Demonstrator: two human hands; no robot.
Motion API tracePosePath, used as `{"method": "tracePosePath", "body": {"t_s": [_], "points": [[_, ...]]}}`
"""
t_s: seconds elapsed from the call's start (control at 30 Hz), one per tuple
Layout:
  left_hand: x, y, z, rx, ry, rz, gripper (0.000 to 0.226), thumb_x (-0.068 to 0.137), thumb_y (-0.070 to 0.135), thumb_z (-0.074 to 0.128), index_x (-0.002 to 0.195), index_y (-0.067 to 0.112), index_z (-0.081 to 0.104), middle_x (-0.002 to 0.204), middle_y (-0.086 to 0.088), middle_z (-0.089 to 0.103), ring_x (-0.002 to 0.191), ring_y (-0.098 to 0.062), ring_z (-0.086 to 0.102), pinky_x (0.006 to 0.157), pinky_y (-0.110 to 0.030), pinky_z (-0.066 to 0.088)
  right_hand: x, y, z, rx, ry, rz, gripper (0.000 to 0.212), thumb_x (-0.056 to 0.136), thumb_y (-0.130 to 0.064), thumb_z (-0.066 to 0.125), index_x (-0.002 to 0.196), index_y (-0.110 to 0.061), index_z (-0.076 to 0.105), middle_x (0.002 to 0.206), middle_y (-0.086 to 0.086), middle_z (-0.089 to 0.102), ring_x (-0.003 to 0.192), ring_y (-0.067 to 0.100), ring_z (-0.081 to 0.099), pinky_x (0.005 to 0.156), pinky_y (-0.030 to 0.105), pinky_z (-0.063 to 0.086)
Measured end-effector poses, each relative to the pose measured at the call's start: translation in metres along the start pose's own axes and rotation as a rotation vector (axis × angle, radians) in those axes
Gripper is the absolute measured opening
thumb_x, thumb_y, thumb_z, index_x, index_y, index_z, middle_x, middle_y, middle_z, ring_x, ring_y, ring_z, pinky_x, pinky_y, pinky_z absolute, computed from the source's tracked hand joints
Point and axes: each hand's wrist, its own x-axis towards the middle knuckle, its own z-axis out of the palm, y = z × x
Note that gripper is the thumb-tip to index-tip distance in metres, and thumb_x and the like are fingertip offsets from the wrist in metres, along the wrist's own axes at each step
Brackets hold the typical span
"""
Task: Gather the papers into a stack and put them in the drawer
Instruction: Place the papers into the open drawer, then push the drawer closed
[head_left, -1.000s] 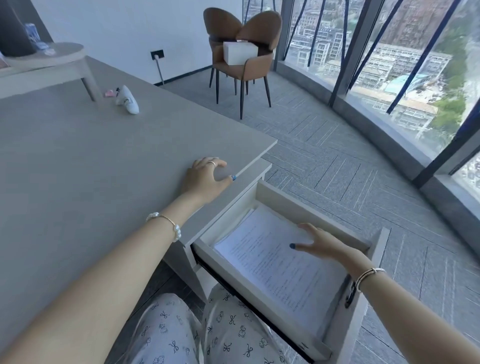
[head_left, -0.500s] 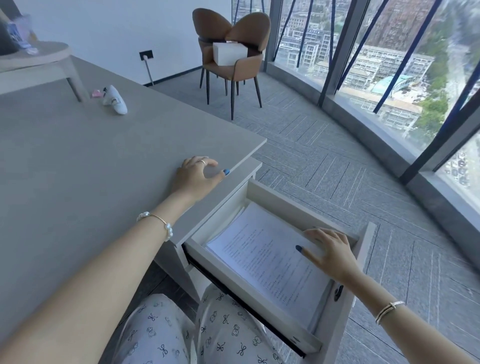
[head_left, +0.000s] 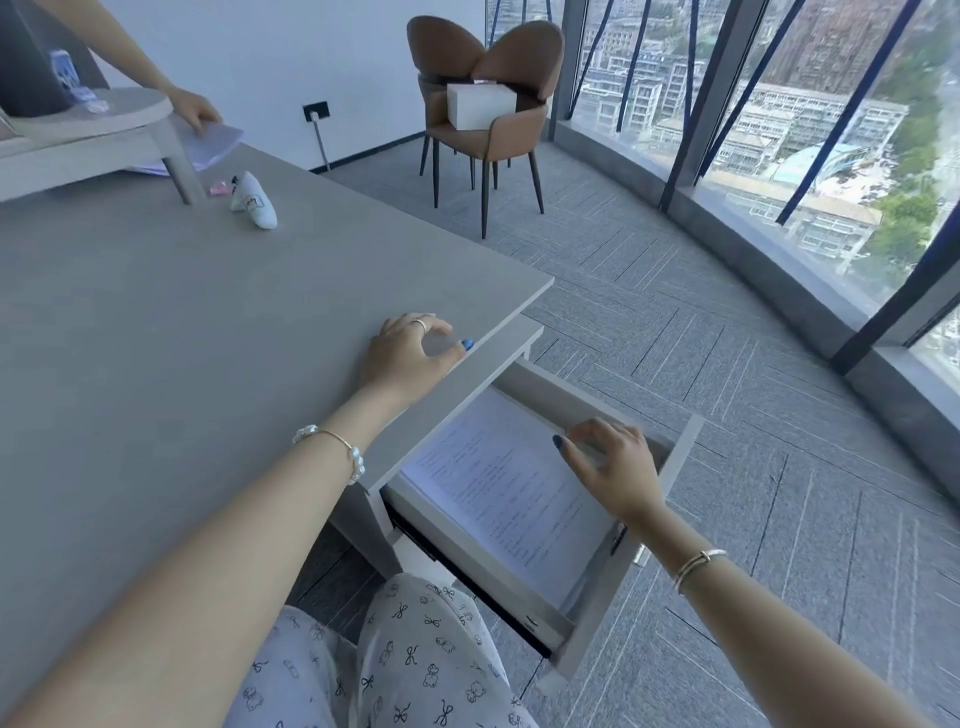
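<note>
Both hands are loose and grasp nothing: the left hand (head_left: 410, 353) rests, fingers curled, on the desk (head_left: 156, 338) near its corner; the right hand (head_left: 615, 467) lies spread on the far end of the papers (head_left: 498, 499). White printed sheets lie flat as a squared stack in the drawer (head_left: 675, 467), filling most of its floor. It stands pulled out under the desk edge, over bare carpet (head_left: 727, 332).

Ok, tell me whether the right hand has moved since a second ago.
Yes. The right hand has shifted from over the papers toward the drawer's far wall, fingers now at that edge.
</note>
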Motion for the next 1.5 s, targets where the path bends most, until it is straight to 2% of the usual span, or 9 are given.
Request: {"method": "tracePosePath", "body": {"t_s": [0.17, 0.27, 0.4, 0.57, 0.77, 0.9, 1.17, 1.33, 1.5], "points": [[0.001, -0.004, -0.001, -0.033, -0.007, -0.001, 0.035, 0.082, 0.046, 0.061, 0.107, 0.021, 0.064, 0.136, 0.000, 0.055, 0.130, -0.018, 0.041, 0.105, -0.029, 0.031, 0.020, -0.024, 0.018, 0.059, 0.032, 0.077, 0.033, 0.084, -0.046, 0.059, 0.093, -0.016, 0.067, 0.096, -0.004, 0.072, 0.092, 0.011, 0.062, 0.091, 0.028, 0.034], [0.000, -0.006, -0.001, -0.037, -0.016, 0.002, 0.034, 0.082, 0.046, 0.061, 0.106, 0.021, 0.064, 0.136, 0.001, 0.055, 0.130, -0.017, 0.040, 0.105, -0.029, 0.031, 0.013, -0.027, 0.018, 0.074, 0.066, 0.080, 0.040, 0.080, -0.048, 0.060, 0.106, -0.017, 0.065, 0.114, -0.001, 0.068, 0.114, 0.018, 0.057, 0.097, 0.030, 0.030], [0.002, -0.007, 0.000, -0.048, -0.002, -0.003, 0.033, 0.081, 0.045, 0.061, 0.104, 0.022, 0.065, 0.134, 0.001, 0.056, 0.130, -0.017, 0.041, 0.105, -0.030, 0.033, -0.020, -0.008, 0.003, 0.107, -0.002, 0.087, 0.071, 0.074, -0.058, 0.062, 0.135, -0.026, 0.043, 0.149, -0.003, 0.036, 0.143, 0.014, 0.020, 0.113, 0.032, 0.011], [0.002, -0.007, 0.000, -0.079, 0.002, -0.009, 0.032, 0.080, 0.045, 0.062, 0.103, 0.023, 0.065, 0.133, 0.000, 0.058, 0.129, -0.017, 0.041, 0.103, -0.030, 0.034, -0.043, 0.002, 0.004, 0.095, -0.151, 0.190, 0.103, 0.070, -0.068, 0.060, 0.149, -0.021, 0.015, 0.159, -0.007, 0.001, 0.144, 0.008, -0.011, 0.118, 0.036, 0.001], [0.002, -0.005, -0.001, -0.074, 0.001, -0.017, 0.033, 0.081, 0.045, 0.061, 0.104, 0.022, 0.064, 0.132, 0.001, 0.058, 0.129, -0.016, 0.041, 0.102, -0.029, 0.034, -0.033, -0.002, 0.017, 0.041, -0.188, 0.199, 0.101, 0.072, -0.074, 0.040, 0.150, -0.016, 0.013, 0.160, -0.003, -0.004, 0.143, 0.007, -0.019, 0.119, 0.036, -0.004], [0.003, -0.005, 0.000, -0.071, 0.004, -0.032, 0.032, 0.081, 0.043, 0.062, 0.103, 0.020, 0.065, 0.132, 0.000, 0.058, 0.129, -0.017, 0.041, 0.103, -0.029, 0.033, -0.017, -0.013, 0.031, 0.027, -0.214, 0.185, 0.105, 0.071, -0.076, 0.037, 0.150, -0.014, 0.007, 0.160, 0.001, -0.007, 0.144, 0.012, -0.019, 0.118, 0.035, -0.007], [0.000, -0.001, -0.004, -0.081, -0.008, -0.039, 0.030, 0.082, 0.037, 0.061, 0.106, 0.020, 0.065, 0.134, 0.001, 0.056, 0.129, -0.017, 0.040, 0.104, -0.029, 0.032, 0.004, -0.032, 0.042, 0.182, -0.292, 0.179, 0.121, 0.068, -0.068, 0.061, 0.149, -0.016, -0.012, 0.157, -0.002, -0.024, 0.143, 0.012, -0.023, 0.116, 0.033, -0.004], [0.001, -0.001, -0.002, -0.068, -0.003, -0.052, 0.027, 0.081, 0.036, 0.061, 0.104, 0.021, 0.065, 0.134, 0.002, 0.056, 0.128, -0.016, 0.040, 0.102, -0.027, 0.031, -0.017, -0.029, 0.045, 0.295, -0.493, 0.225, 0.136, 0.057, -0.067, 0.066, 0.145, -0.012, -0.022, 0.155, 0.001, -0.029, 0.141, 0.010, -0.025, 0.119, 0.036, -0.004], [0.001, 0.002, -0.004, -0.051, 0.001, -0.054, 0.035, 0.081, 0.037, 0.061, 0.112, 0.022, 0.061, 0.125, 0.002, 0.060, 0.123, -0.017, 0.044, 0.102, -0.031, 0.037, -0.015, -0.036, 0.060, 0.324, -0.472, 0.244, 0.140, 0.054, -0.062, 0.073, 0.145, -0.013, -0.023, 0.156, 0.000, -0.026, 0.136, 0.004, -0.023, 0.115, 0.027, -0.003]]}}
